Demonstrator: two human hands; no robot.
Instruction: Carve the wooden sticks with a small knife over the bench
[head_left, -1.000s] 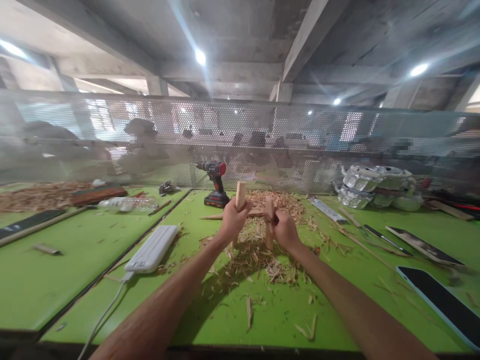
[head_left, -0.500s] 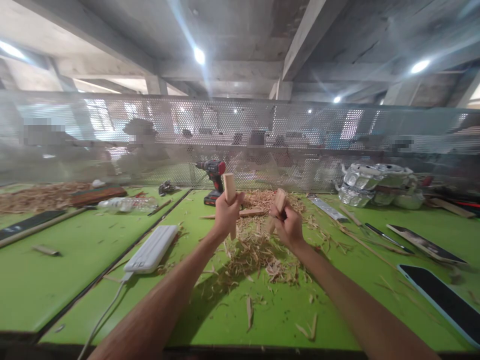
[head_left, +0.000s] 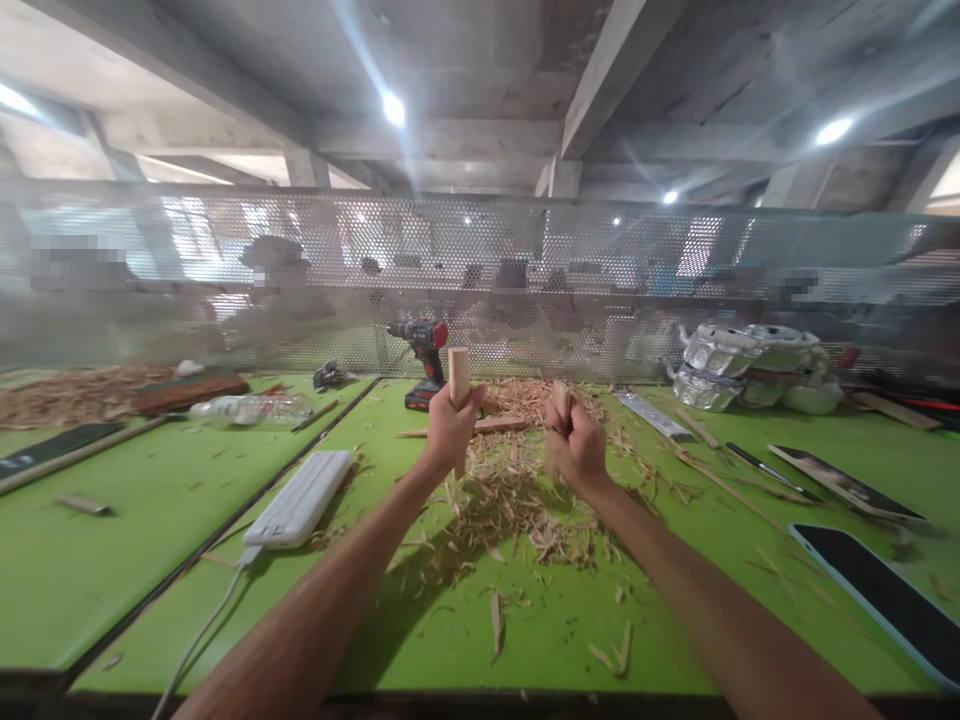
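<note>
Above the shavings, my left hand [head_left: 453, 425] is closed round a pale wooden stick [head_left: 459, 372]. The stick stands nearly upright, its squared end above my fist and its lower end just below. To the right, at about the same height, my right hand [head_left: 579, 446] grips a short wooden piece [head_left: 562, 397]. Its top shows over my fingers, while my hand hides most of the rest, so I cannot tell its exact kind. The two hands are apart. Curled wood shavings [head_left: 517, 515] lie on the green table [head_left: 420, 650] beneath them.
A cordless drill [head_left: 424, 362] stands behind my left hand. A white power bank [head_left: 298, 498] with a cable lies left. On the right are a phone [head_left: 877, 590], a knife-like tool [head_left: 772, 472], a metal strip [head_left: 652, 415] and foil-like silver packets [head_left: 750, 365]. A perforated screen [head_left: 465, 330] runs behind.
The wooden piece in my right hand has turned, and less of its lower part shows beside my fist. My left hand and its stick have barely moved. The view has shifted slightly.
</note>
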